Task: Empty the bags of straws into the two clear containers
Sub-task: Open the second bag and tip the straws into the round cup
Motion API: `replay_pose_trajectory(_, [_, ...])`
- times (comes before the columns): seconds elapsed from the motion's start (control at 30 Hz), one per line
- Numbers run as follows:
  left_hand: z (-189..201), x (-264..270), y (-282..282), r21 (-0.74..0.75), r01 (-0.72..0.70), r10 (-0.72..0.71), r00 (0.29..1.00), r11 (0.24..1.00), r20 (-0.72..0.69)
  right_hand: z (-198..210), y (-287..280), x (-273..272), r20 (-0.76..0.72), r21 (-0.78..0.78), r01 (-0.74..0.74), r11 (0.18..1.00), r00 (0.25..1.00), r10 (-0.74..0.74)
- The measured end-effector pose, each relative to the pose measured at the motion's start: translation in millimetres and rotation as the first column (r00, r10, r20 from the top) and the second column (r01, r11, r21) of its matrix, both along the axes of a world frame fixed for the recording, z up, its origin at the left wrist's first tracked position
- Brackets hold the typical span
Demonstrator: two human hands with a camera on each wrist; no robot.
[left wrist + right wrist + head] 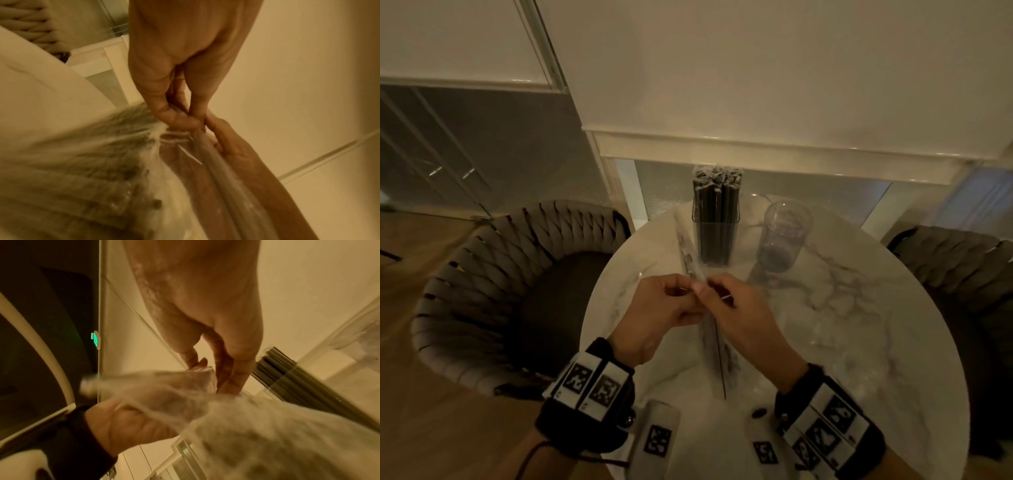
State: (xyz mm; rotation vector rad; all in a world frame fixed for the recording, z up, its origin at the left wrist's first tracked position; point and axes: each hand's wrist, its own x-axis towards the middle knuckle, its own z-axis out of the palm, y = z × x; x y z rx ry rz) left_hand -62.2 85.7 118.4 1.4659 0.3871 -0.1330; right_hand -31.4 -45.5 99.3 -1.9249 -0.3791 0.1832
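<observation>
A long clear plastic bag of straws [714,346] hangs above the table between my hands, a dark straw showing inside. My left hand [690,291] and right hand [714,291] each pinch the bag's upper part, fingertips almost touching. The left wrist view shows my left hand [191,116] pinching the film of the bag [216,170]. In the right wrist view my right hand [213,374] grips the blurred bag [185,386]. Behind the hands stand a square clear container [717,219] packed with dark straws and a round clear container [784,233] that looks empty.
The round marble table [859,325] carries both containers at its far side. A woven chair [500,291] stands to the left and another chair [962,274] to the right. A white wall and window ledge rise behind the table.
</observation>
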Motion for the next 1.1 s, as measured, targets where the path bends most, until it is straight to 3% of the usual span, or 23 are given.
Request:
replay_pose_trajectory(0.27, [7,-4,-11,-0.293,0.031,-0.022,0.999,0.956,0.031,7,-15,1,-0.072,0.087,0.13,0.988,0.99,-0.124])
replay_pose_trajectory(0.47, [4,-5,-11,-0.29,-0.008,0.002,1.0,0.957,-0.021,4,-19,2,-0.124,0.115,0.136,0.984,0.985,-0.121])
replay_pose_trajectory(0.53, [5,-7,-12,-0.19,-0.039,0.035,0.999,0.981,-0.021,4,-19,4,-0.099,0.074,0.15,0.986,0.985,-0.142])
replay_pose_trajectory(0.6, [6,-7,-17,0.12,-0.089,0.086,0.996,0.989,0.032,4,-17,5,0.03,-0.032,0.148,0.989,0.989,-0.147])
replay_pose_trajectory(0.67, [7,-6,-21,0.528,-0.13,0.071,0.989,0.839,0.132,4,-11,3,0.183,-0.145,0.154,0.977,0.975,-0.127])
replay_pose_trajectory(0.73, [10,-7,-23,0.742,-0.152,0.044,0.986,0.653,0.163,4,-9,4,0.215,-0.177,0.187,0.966,0.966,-0.147])
replay_pose_trajectory(0.8, [8,-4,-17,0.789,-0.161,0.033,0.984,0.593,0.176,3,-12,8,0.184,-0.141,0.204,0.969,0.967,-0.177])
replay_pose_trajectory(0.83, [6,-1,-14,0.767,-0.144,0.015,0.985,0.625,0.173,3,-13,9,0.175,-0.12,0.19,0.974,0.97,-0.168])
replay_pose_trajectory(0.93, [4,6,-14,0.562,-0.089,0.0,0.988,0.822,0.157,8,-12,6,0.179,-0.115,0.114,0.987,0.979,-0.093])
replay_pose_trajectory(0.97, [4,6,-14,0.569,-0.103,-0.016,0.98,0.816,0.2,10,-13,6,0.167,-0.119,0.106,0.987,0.982,-0.086])
replay_pose_trajectory(1.0, [5,7,-10,0.646,-0.133,-0.044,0.967,0.752,0.25,11,-18,8,0.163,-0.128,0.121,0.984,0.982,-0.1])
replay_pose_trajectory(1.1, [-3,2,21,0.896,-0.229,-0.123,0.948,0.38,0.294,14,-50,26,0.203,-0.218,0.293,0.931,0.947,-0.25])
